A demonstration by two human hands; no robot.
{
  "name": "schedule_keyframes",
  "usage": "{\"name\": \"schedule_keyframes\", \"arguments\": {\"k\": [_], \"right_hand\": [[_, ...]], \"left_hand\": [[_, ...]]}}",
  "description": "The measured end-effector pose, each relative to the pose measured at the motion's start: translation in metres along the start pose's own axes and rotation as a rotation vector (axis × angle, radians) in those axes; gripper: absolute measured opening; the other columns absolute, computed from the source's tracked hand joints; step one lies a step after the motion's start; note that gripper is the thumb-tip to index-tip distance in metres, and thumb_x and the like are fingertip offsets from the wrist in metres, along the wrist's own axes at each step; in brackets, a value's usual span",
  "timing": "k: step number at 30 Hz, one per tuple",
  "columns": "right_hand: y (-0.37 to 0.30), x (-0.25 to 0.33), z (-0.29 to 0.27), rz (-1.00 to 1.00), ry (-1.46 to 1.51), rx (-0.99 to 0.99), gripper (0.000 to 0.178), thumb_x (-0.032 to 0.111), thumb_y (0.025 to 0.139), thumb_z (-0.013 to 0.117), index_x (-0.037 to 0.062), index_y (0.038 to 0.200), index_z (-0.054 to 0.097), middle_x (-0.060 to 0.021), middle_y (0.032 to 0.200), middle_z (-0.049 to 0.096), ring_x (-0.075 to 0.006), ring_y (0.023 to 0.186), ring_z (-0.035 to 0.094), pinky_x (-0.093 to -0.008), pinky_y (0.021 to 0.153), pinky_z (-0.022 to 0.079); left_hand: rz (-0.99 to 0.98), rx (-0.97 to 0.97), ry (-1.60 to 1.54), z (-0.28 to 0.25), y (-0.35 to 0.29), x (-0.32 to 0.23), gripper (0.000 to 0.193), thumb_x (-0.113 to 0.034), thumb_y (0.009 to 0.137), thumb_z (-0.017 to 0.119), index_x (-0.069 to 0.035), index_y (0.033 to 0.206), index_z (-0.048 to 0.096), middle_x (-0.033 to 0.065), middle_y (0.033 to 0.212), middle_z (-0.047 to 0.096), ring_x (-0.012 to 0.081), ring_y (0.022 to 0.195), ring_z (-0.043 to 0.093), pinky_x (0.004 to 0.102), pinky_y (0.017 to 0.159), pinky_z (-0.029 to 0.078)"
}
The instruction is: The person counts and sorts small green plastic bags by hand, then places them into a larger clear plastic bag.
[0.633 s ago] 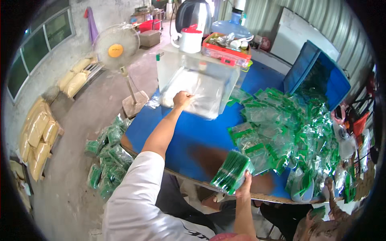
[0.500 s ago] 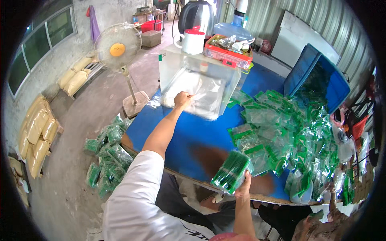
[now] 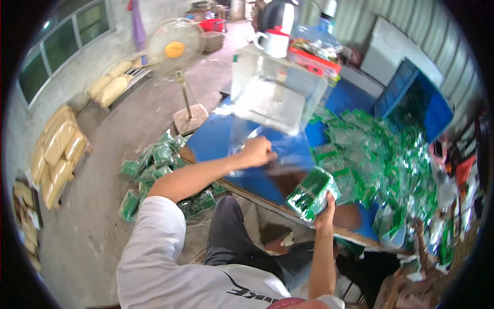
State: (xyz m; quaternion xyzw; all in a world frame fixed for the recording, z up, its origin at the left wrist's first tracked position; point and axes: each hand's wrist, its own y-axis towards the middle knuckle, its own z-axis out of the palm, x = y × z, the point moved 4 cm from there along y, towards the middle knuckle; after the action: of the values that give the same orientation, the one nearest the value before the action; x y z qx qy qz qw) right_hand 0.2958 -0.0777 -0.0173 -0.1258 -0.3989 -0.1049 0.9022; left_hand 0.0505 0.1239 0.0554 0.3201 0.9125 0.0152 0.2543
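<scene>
My left hand (image 3: 257, 153) is closed on a clear plastic bag (image 3: 294, 154), which is blurred by motion over the blue tabletop (image 3: 211, 136). Behind it stands a clear-walled box (image 3: 244, 74) with a pile of clear bags (image 3: 270, 103) in its open front. In my right hand (image 3: 325, 212), near the table's front edge, is a thick stack of green-and-clear packets (image 3: 311, 193). My fingers wrap its right side. Many loose packets of the same kind (image 3: 365, 149) lie heaped on the table to the right.
A white mug (image 3: 275, 44), a kettle (image 3: 280, 15) and a red tray (image 3: 314, 59) sit atop the box. A blue crate (image 3: 406, 98) lies tipped at the back right. On the floor to the left are bundled green packets (image 3: 154, 159), a standing fan (image 3: 177, 51) and tan sacks (image 3: 59, 149).
My left hand has drawn back from the box toward me, pulling a clear bag with it. The packet stack stays in my right hand, and the whole view has shifted.
</scene>
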Motion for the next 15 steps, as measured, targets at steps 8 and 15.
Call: {"name": "schedule_keyframes", "arguments": {"k": [8, 15], "right_hand": [[-0.013, 0.001, 0.036, 0.043, -0.240, -0.046, 0.063, 0.033, 0.085, 0.076, 0.0058, 0.136, 0.051, -0.0065, 0.126, 0.061, -0.0236, 0.114, 0.060, -0.0396, 0.098, 0.049], [-0.017, 0.012, 0.077, 0.017, -0.453, -0.013, 0.066, 0.032, 0.082, 0.079, 0.0010, 0.133, 0.053, -0.0083, 0.124, 0.061, -0.0204, 0.111, 0.060, -0.0363, 0.095, 0.048]], "left_hand": [[0.150, -0.065, -0.241, 0.047, -0.025, 0.018, 0.021, -0.033, 0.083, 0.074, -0.013, 0.085, 0.077, 0.0084, 0.091, 0.066, 0.0303, 0.090, 0.064, 0.0441, 0.079, 0.050], [0.052, -0.239, -0.391, 0.045, -0.019, -0.011, 0.016, -0.025, 0.082, 0.077, -0.010, 0.085, 0.076, 0.0115, 0.087, 0.066, 0.0314, 0.081, 0.065, 0.0424, 0.072, 0.051]]}}
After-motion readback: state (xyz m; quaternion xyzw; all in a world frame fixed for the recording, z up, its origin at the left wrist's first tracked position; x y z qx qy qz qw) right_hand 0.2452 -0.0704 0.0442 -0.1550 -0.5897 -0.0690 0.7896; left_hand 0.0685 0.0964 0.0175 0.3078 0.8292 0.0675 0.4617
